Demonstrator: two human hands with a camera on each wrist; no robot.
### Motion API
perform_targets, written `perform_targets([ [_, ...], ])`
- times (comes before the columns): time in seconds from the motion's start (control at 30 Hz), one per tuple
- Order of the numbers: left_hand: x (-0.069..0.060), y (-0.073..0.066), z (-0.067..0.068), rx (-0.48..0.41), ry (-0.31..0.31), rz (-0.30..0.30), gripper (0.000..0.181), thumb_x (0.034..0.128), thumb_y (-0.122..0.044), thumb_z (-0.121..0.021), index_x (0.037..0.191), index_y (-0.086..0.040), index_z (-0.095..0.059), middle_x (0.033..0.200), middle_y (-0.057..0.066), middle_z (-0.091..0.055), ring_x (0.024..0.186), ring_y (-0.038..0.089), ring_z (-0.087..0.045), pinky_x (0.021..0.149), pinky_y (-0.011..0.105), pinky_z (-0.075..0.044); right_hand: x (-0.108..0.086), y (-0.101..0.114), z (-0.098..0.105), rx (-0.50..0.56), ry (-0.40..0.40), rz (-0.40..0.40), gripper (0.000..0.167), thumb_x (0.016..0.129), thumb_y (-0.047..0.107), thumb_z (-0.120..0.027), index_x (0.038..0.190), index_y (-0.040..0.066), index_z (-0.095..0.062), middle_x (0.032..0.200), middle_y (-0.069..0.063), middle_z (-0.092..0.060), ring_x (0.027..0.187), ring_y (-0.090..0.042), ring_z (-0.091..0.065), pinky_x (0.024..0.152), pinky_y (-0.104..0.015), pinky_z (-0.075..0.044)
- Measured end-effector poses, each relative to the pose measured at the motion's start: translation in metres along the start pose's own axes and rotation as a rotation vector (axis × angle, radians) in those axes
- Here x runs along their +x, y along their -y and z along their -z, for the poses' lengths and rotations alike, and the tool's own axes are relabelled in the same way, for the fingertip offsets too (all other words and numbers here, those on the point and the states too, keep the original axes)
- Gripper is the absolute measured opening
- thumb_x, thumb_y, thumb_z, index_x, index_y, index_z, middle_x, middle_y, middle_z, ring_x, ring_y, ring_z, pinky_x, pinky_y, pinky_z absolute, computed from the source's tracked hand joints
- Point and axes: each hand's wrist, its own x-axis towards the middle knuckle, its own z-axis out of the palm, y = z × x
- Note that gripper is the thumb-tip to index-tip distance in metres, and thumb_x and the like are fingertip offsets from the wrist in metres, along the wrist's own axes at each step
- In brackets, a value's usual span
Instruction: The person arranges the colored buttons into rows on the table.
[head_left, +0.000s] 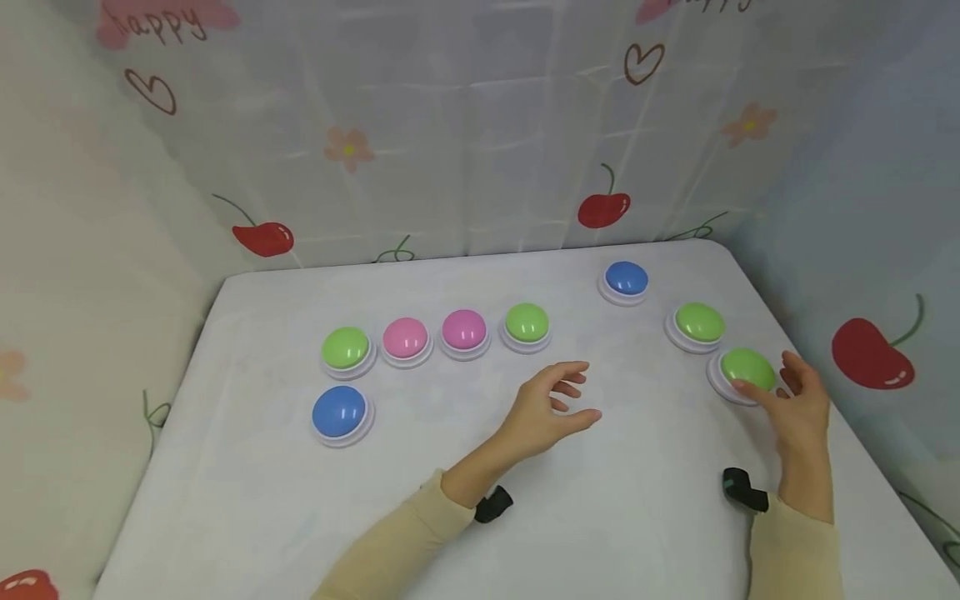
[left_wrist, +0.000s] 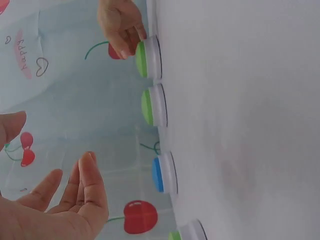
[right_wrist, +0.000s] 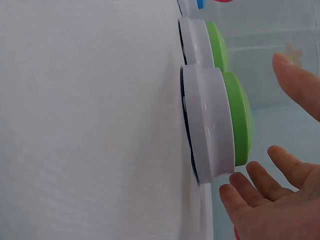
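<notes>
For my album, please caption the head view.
Right hand close to a green button, left hand above a white table.

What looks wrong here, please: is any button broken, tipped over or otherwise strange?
Nothing stands out. All eight buttons sit dome up on the table, with no crack or spill visible. The right hand hides a little of one green button in the head view.

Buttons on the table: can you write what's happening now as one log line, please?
left hand: above table, holding nothing | right hand: at rightmost green button, contact unclear | blue buttons: apart from both hands
</notes>
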Motion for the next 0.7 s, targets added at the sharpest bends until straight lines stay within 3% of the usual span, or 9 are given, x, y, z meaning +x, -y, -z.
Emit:
perform_targets([
  [0.17, 0.01, 0.002, -0.026, -0.09, 0.0, 0.066, 0.056, 0.0827, -0.017, -0.077, 0.135, -0.015, -0.056, 0.12, 0.0, -0.063, 0.102, 0.012, -0.062, 0.084, 0.016, -0.051, 0.007, -0.012, 0.003, 0.179, 0.045, -0.035, 0.096, 0.08, 0.012, -0.08, 0.156, 0.023, -0.022, 0.162, 0.006, -0.023, 0.149, -0.007, -0.019, 0.118, -0.015, -0.02],
  [0.3, 0.013, 0.004, -0.035, -0.12, 0.015, 0.087, 0.055, 0.0823, -0.018, -0.077, 0.133, -0.015, -0.058, 0.117, -0.002, -0.064, 0.097, 0.004, -0.06, 0.082, 0.014, -0.051, 0.01, -0.02, 0.003, 0.302, 0.047, -0.069, 0.096, 0.078, 0.004, -0.08, 0.155, 0.02, -0.027, 0.153, 0.007, -0.035, 0.142, -0.004, -0.029, 0.113, -0.01, -0.025],
  [0.5, 0.013, 0.01, -0.035, -0.142, -0.016, 0.103, 0.052, 0.0823, -0.015, -0.077, 0.131, -0.012, -0.06, 0.116, 0.005, -0.065, 0.099, 0.014, -0.063, 0.081, 0.015, -0.052, 0.011, -0.023, 0.002, 0.257, 0.053, -0.061, 0.095, 0.078, 0.003, -0.08, 0.155, 0.018, -0.027, 0.159, 0.003, -0.03, 0.142, -0.004, -0.029, 0.114, -0.01, -0.023],
  [0.7, 0.016, 0.015, -0.033, -0.136, -0.03, 0.105, 0.05, 0.0824, -0.015, -0.076, 0.129, -0.009, -0.061, 0.116, 0.013, -0.066, 0.097, 0.013, -0.064, 0.08, 0.014, -0.052, 0.013, -0.022, -0.002, 0.192, 0.008, -0.055, 0.09, 0.077, 0.003, -0.081, 0.153, 0.016, -0.034, 0.149, 0.002, -0.041, 0.128, -0.004, -0.04, 0.11, -0.007, -0.029],
])
